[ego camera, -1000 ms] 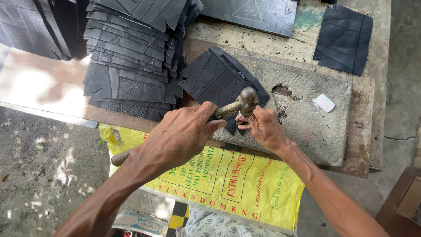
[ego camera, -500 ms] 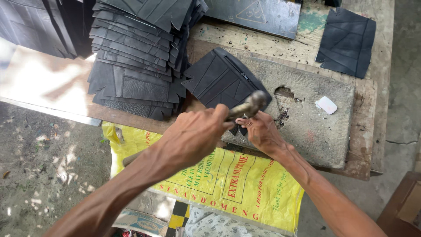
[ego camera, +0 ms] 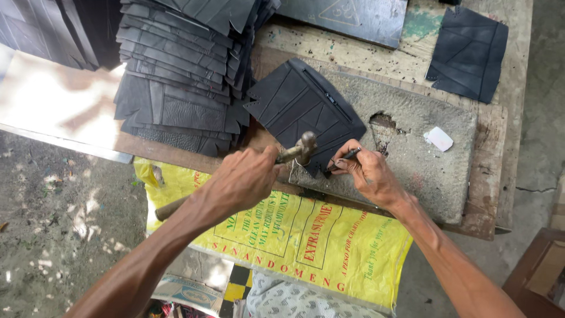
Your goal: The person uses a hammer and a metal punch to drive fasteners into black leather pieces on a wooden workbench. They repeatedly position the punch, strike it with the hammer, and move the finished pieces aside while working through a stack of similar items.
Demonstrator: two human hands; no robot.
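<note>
Left hand (ego camera: 244, 179) closed around the wooden handle of a hammer (ego camera: 297, 150), gripped near the head end, with the rest of the handle trailing back under the forearm. Metal head held just above the near edge of a dark cut piece (ego camera: 303, 109). Right hand (ego camera: 368, 174) pinched shut on a thin dark punch (ego camera: 344, 158), probably a nail or awl, too slim to tell for sure; tip set on the near corner of the piece, just right of the hammer head.

Dark piece likely rubber or leather: flat, light, flexible rather than stiff, grooved on top, so not slippery and not fragile. Best held by pressing down flat near the working corner, or lifted by an outer edge. Hammer head-heavy, rigid; punch small, apt to slip between fingertips.

Piece lying on a grey slab (ego camera: 412, 159) with a chipped hollow (ego camera: 382, 122), itself resting on the worn wooden counter (ego camera: 488, 194). Piece directly ahead of both hands, near corner touching the right fingertips. Tall stack of similar pieces (ego camera: 182, 70) just to the left, touching the piece's far-left edge. One more dark piece (ego camera: 468, 53) well apart at far right, small white scrap (ego camera: 439, 139) on the slab. Yellow printed sack (ego camera: 306, 241) hanging below the counter edge.
</note>
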